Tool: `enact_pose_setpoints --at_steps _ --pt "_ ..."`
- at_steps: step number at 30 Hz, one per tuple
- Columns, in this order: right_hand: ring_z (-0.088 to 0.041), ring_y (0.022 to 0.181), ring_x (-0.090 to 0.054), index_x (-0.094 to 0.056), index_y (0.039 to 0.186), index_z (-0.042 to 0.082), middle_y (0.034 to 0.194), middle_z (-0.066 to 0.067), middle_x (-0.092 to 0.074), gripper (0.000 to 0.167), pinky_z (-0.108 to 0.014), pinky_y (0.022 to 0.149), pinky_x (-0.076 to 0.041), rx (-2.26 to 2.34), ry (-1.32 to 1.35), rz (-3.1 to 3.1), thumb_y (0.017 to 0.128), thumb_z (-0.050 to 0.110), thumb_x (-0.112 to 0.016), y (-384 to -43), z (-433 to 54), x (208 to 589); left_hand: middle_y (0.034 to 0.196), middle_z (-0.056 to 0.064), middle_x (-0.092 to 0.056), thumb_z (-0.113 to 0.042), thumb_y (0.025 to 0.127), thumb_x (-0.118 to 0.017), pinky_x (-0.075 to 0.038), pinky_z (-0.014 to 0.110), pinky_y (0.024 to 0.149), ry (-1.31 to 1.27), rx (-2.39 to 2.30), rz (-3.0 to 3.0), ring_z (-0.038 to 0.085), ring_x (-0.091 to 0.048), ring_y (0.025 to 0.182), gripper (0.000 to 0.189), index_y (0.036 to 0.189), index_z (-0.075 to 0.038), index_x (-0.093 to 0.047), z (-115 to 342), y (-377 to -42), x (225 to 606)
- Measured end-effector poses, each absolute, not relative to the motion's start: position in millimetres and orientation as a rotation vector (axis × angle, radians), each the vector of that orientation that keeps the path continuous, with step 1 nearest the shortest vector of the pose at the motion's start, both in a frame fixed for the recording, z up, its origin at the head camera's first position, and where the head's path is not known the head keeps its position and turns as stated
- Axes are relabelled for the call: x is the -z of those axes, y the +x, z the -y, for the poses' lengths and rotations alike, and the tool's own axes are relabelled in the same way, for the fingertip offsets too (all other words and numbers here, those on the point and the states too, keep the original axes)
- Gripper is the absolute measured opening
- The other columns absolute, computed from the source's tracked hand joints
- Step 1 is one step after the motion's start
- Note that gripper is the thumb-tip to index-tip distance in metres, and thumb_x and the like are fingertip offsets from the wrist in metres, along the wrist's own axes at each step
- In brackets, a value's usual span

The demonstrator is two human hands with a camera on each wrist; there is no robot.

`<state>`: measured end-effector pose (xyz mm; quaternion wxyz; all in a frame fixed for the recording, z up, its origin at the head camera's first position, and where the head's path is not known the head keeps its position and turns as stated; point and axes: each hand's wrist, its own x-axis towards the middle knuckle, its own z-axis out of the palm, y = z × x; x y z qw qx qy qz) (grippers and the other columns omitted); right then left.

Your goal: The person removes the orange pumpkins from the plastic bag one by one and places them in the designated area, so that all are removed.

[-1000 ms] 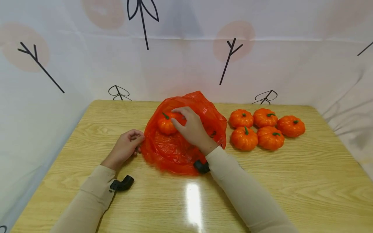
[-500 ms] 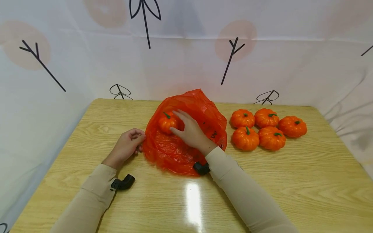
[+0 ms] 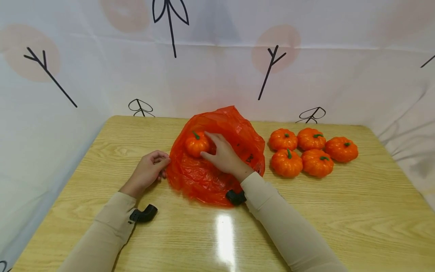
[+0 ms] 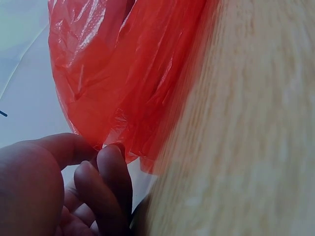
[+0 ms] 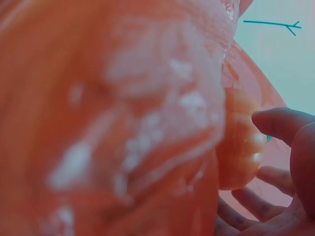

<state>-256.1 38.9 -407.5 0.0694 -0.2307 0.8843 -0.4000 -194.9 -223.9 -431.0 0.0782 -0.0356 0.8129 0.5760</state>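
Observation:
A red plastic bag [image 3: 204, 181] lies spread open in the middle of the table, with one small orange toy pumpkin [image 3: 196, 145] inside, its green stem up. My left hand [image 3: 147, 170] pinches the left edge of the bag; the left wrist view shows the thin film [image 4: 113, 98] running to the thumb and fingertips. Inside the bag's mouth, my right hand [image 3: 224, 153] is at the pumpkin's right side, thumb and fingers spread apart. In the right wrist view the thumb tip overlaps the pumpkin [image 5: 241, 142] while the other fingers reach under it, partly hidden by the bag.
Several more orange pumpkins [image 3: 286, 163] sit in a cluster to the right of the bag on the wooden table [image 3: 340, 219]. A patterned white cloth [image 3: 217, 68] rises behind the table. Black wrist devices [image 3: 144, 214] stick out from both sleeves.
My right hand has drawn back a little to the right from over the pumpkin, its fingers spreading. The pumpkin remains in the bag. My left hand keeps its hold on the edge.

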Motion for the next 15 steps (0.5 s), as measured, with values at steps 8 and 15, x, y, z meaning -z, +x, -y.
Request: enact_pose_setpoints --at_steps 8,15 --pt "-0.030 0.132 -0.049 -0.036 0.155 0.013 0.145 -0.015 -0.041 0.072 -0.045 0.115 -0.041 1.218 -0.648 -2.664 0.094 0.031 -0.071 -256.7 -37.9 407.1 0.082 -0.003 -0.064 -0.025 0.102 -0.059 -0.051 0.024 0.054 -0.093 -1.722 -2.448 0.014 -0.058 0.059 0.027 0.115 -0.001 -0.055 223.9 -195.1 430.3" --pt "-0.026 0.138 -0.044 -0.037 0.152 0.014 0.151 -0.007 -0.043 0.070 -0.045 0.117 -0.038 1.196 -0.688 -2.642 0.094 0.032 -0.071 -256.0 -38.0 408.0 0.081 -0.002 -0.063 -0.025 0.102 -0.059 -0.051 0.024 0.054 -0.098 -1.716 -2.447 0.015 -0.059 0.060 0.025 0.114 -0.003 -0.056 223.9 -195.6 431.8"
